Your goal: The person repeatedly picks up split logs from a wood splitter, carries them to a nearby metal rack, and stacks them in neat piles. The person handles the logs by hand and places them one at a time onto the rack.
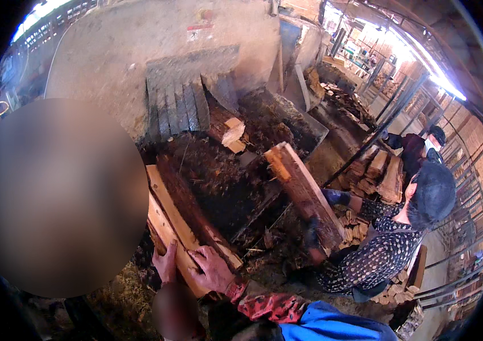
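Observation:
In front of me lies a long, pale split wood slab [184,268], tilted away toward the upper left. My left hand [165,263] grips its left edge near the close end, thumb up and the other fingers mostly hidden. From the opposite side my right hand [213,269] holds the same slab, its fingers on the top. A second pale slab [172,219] runs along its right side. Beside that lies a bark-covered slab [187,204]. A large blurred patch covers the left of the view and may hide part of the wood.
On the right, a co-worker in a spotted top [360,256] holds a thick wood slab [304,190]. Another person [414,149] stands behind, near stacked split wood [389,173]. Corrugated sheet [176,105] leans on the wall [122,62]. Dark debris [224,187] covers the middle.

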`<state>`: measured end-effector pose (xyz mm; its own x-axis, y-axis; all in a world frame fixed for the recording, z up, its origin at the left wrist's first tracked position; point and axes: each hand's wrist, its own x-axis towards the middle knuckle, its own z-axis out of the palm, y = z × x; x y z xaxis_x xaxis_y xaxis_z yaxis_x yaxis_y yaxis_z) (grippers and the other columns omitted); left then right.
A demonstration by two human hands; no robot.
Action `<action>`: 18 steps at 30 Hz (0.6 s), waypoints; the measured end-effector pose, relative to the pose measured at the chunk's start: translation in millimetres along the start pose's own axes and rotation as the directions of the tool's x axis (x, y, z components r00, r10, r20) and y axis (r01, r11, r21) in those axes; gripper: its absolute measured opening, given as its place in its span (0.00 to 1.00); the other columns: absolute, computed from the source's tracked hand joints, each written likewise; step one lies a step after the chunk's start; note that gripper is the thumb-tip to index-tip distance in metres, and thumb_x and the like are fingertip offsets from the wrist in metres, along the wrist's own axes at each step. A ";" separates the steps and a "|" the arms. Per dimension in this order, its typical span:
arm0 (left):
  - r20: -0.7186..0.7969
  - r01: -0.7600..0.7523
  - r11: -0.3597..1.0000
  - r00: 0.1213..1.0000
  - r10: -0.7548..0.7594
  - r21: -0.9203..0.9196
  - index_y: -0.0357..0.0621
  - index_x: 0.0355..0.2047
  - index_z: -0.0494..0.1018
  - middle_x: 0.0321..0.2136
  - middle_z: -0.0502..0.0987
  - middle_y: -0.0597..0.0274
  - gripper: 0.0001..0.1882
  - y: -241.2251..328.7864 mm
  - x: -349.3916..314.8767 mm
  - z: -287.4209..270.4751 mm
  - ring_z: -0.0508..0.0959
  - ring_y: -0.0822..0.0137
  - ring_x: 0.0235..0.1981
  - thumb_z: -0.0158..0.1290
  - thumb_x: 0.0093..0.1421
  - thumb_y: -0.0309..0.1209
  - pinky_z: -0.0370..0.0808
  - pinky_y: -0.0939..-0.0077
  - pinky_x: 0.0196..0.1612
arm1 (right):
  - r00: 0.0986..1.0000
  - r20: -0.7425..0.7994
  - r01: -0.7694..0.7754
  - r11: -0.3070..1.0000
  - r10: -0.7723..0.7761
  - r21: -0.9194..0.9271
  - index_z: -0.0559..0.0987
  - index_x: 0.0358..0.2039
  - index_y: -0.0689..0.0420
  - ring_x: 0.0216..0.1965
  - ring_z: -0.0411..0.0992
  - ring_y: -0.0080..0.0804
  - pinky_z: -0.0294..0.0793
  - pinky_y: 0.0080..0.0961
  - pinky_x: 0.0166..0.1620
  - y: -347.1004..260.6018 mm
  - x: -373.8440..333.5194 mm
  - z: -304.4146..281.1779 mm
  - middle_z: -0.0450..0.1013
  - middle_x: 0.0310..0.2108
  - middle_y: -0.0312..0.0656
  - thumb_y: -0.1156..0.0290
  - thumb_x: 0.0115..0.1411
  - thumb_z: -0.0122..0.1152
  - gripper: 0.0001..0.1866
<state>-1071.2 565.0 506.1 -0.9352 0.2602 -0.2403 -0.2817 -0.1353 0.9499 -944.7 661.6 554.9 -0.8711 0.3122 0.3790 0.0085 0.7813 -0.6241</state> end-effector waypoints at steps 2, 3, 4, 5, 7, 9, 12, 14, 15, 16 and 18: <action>0.003 -0.012 1.000 1.000 0.012 0.023 0.32 0.50 0.68 0.44 0.75 0.53 0.27 5.2 0.5 3.7 0.75 0.65 0.42 0.62 0.52 0.32 0.73 0.74 0.44 | 1.000 -0.001 -0.003 1.000 0.003 0.003 0.72 0.49 0.61 0.45 0.67 0.47 0.69 0.37 0.48 -0.9 -0.2 -1.5 0.65 0.42 0.49 0.67 0.51 0.62 0.24; 0.029 -0.001 0.996 1.000 0.003 -0.093 0.31 0.50 0.68 0.44 0.75 0.53 0.28 9.0 -4.7 8.2 0.75 0.64 0.41 0.62 0.52 0.32 0.73 0.73 0.44 | 1.000 0.009 -0.010 1.000 0.010 0.004 0.72 0.49 0.62 0.45 0.67 0.46 0.70 0.37 0.48 0.7 0.1 -2.4 0.65 0.42 0.49 0.67 0.51 0.62 0.24; 0.007 0.004 0.996 1.000 -0.004 -0.089 0.31 0.50 0.69 0.44 0.75 0.53 0.28 9.9 -5.3 9.1 0.76 0.64 0.41 0.62 0.51 0.32 0.73 0.73 0.43 | 1.000 0.018 -0.012 1.000 0.012 0.005 0.73 0.49 0.62 0.45 0.67 0.46 0.70 0.37 0.48 0.4 1.4 -3.4 0.65 0.42 0.49 0.67 0.51 0.62 0.24; -0.016 0.009 0.996 1.000 -0.010 -0.085 0.31 0.49 0.69 0.43 0.76 0.54 0.27 8.7 -4.6 9.0 0.76 0.65 0.40 0.63 0.51 0.32 0.73 0.73 0.43 | 0.999 0.031 -0.041 0.999 0.041 0.021 0.73 0.47 0.62 0.46 0.66 0.46 0.69 0.36 0.50 -2.4 2.1 -5.1 0.66 0.42 0.49 0.69 0.50 0.63 0.23; -0.057 0.019 0.997 0.998 -0.023 -0.078 0.31 0.48 0.69 0.41 0.77 0.54 0.27 7.3 -3.3 8.7 0.76 0.65 0.38 0.63 0.51 0.32 0.74 0.72 0.41 | 1.000 0.020 -0.022 1.000 0.022 -0.002 0.73 0.47 0.62 0.46 0.66 0.46 0.69 0.36 0.50 -1.0 2.3 -1.8 0.66 0.42 0.49 0.68 0.50 0.63 0.23; -0.035 0.041 0.993 0.998 -0.045 -0.110 0.31 0.48 0.70 0.40 0.77 0.54 0.27 9.0 -3.5 8.9 0.77 0.66 0.38 0.63 0.50 0.32 0.74 0.72 0.41 | 1.000 0.023 -0.012 1.000 0.011 0.012 0.73 0.47 0.62 0.46 0.66 0.47 0.68 0.36 0.51 1.5 3.1 -1.4 0.66 0.43 0.49 0.68 0.50 0.64 0.23; -0.062 0.046 0.998 0.997 -0.048 -0.037 0.31 0.46 0.70 0.40 0.77 0.54 0.27 18.0 -4.4 12.5 0.77 0.67 0.36 0.64 0.50 0.32 0.75 0.73 0.39 | 0.998 0.057 -0.037 0.998 0.035 0.042 0.73 0.47 0.62 0.46 0.66 0.47 0.68 0.36 0.51 3.6 5.6 -2.4 0.66 0.43 0.49 0.68 0.50 0.64 0.23; -0.084 0.069 0.997 0.994 -0.072 -0.044 0.31 0.46 0.70 0.40 0.77 0.54 0.26 25.0 -8.2 15.8 0.77 0.67 0.36 0.65 0.50 0.33 0.75 0.74 0.39 | 0.997 0.073 -0.034 0.996 0.028 0.080 0.73 0.47 0.63 0.47 0.66 0.46 0.68 0.35 0.51 5.0 7.2 -3.6 0.66 0.43 0.49 0.68 0.51 0.63 0.23; -0.073 0.051 0.998 0.996 -0.054 -0.037 0.31 0.46 0.70 0.40 0.77 0.54 0.26 15.8 -3.0 12.5 0.77 0.67 0.36 0.65 0.50 0.33 0.75 0.74 0.39 | 0.997 0.080 -0.023 0.995 0.015 0.101 0.74 0.46 0.63 0.47 0.67 0.46 0.68 0.34 0.51 6.6 8.8 -6.6 0.66 0.43 0.49 0.69 0.51 0.63 0.22; -0.066 0.031 0.999 0.997 -0.033 -0.030 0.31 0.46 0.70 0.40 0.77 0.55 0.26 10.4 1.8 9.4 0.77 0.67 0.35 0.65 0.50 0.33 0.75 0.74 0.39 | 0.996 0.088 -0.010 0.992 -0.001 0.126 0.74 0.46 0.63 0.46 0.67 0.46 0.69 0.34 0.50 6.3 11.3 -11.0 0.67 0.42 0.49 0.69 0.51 0.63 0.21; -0.056 0.013 1.000 0.998 -0.014 -0.021 0.31 0.46 0.70 0.39 0.77 0.55 0.26 -0.4 6.4 1.9 0.77 0.67 0.35 0.65 0.50 0.33 0.75 0.74 0.39 | 0.998 0.068 0.000 0.985 -0.012 0.172 0.75 0.44 0.63 0.43 0.70 0.45 0.71 0.34 0.47 18.7 13.7 -14.3 0.69 0.40 0.49 0.70 0.52 0.63 0.19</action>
<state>-1076.7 568.5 504.5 -0.9418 0.2080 -0.2642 -0.2980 -0.1523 0.9423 -949.5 688.3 558.2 -0.9025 0.2654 0.3391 -0.0764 0.6764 -0.7325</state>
